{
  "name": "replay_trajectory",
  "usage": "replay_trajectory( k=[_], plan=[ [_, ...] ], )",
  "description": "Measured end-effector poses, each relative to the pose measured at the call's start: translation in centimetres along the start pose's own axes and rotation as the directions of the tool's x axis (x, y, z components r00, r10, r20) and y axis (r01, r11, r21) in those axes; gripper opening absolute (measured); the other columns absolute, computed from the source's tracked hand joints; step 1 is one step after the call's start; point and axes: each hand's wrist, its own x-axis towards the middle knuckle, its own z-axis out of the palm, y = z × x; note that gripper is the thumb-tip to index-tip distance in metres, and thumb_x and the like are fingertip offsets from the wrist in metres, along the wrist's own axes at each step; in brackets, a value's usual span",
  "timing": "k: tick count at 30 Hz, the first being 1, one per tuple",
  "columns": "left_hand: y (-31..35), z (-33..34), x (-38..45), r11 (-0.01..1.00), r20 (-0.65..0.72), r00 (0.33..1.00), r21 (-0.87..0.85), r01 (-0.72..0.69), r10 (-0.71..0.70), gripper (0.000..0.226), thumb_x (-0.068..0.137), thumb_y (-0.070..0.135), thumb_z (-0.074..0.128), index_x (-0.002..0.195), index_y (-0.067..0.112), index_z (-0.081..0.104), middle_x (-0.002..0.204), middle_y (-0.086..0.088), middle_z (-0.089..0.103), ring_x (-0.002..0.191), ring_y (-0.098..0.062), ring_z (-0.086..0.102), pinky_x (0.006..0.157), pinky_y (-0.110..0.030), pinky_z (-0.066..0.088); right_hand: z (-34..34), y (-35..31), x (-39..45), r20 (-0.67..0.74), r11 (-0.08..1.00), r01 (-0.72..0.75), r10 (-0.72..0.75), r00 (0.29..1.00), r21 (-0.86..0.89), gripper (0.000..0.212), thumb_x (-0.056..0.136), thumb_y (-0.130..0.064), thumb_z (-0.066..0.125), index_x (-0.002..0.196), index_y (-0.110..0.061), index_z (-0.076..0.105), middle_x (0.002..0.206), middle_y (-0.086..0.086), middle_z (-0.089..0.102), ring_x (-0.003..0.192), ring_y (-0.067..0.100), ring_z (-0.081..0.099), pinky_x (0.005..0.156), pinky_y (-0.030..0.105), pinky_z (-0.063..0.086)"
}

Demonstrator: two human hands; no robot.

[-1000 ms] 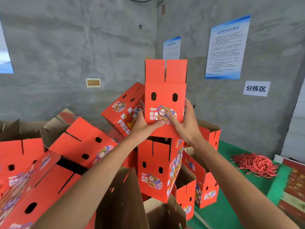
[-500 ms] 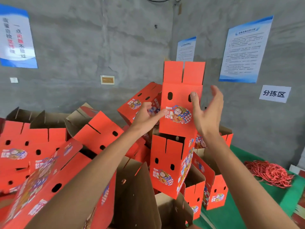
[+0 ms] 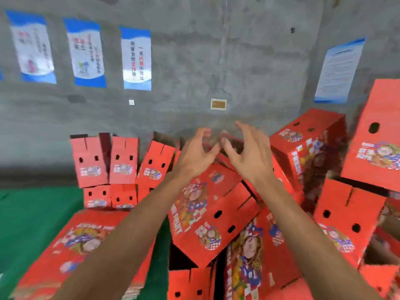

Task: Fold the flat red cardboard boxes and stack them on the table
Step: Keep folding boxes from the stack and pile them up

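Reaching for the next flat red box, I judge it best to grip one sheet by both side edges from the flat stack [image 3: 82, 245] lying low on my left on the green table [image 3: 32, 224]. My left hand [image 3: 195, 155] and right hand [image 3: 249, 156] hover side by side, empty, fingers spread and loosely curved, above the heap of folded boxes [image 3: 207, 215].
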Motion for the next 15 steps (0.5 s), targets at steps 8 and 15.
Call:
replay_trajectory(
  k=[8, 15],
  plan=[
    [-17.4, -18.3, -9.6, 0.971, 0.021, 0.976, 0.108, 0.214, -0.218, 0.047, 0.093, 0.054, 0.067, 0.129, 0.029, 0.052, 0.125, 0.011, 0.061, 0.102, -0.01, 0.066, 0.081, -0.038, 0.059, 16.1, -15.5, -9.9, 0.263, 0.965, -0.214, 0.169, 0.95, 0.152, 0.049, 0.098, -0.042, 0.066, 0.138, -0.015, 0.058, 0.129, 0.008, 0.066, 0.124, 0.031, 0.056, 0.103, 0.044, 0.045],
    [-31.2, -25.9, -19.4, 0.789, 0.016, 0.798, 0.162, 0.593, -0.603, 0.055, 0.095, 0.049, 0.067, 0.139, 0.021, 0.051, 0.103, 0.014, 0.064, 0.061, 0.003, 0.064, 0.049, -0.018, 0.047, 27.0, -22.2, -21.9, 0.659, 0.786, -0.608, 0.4, 0.637, 0.111, 0.055, 0.101, -0.046, 0.061, 0.148, -0.02, 0.048, 0.141, 0.005, 0.059, 0.127, 0.022, 0.057, 0.101, 0.038, 0.05]
  ],
)
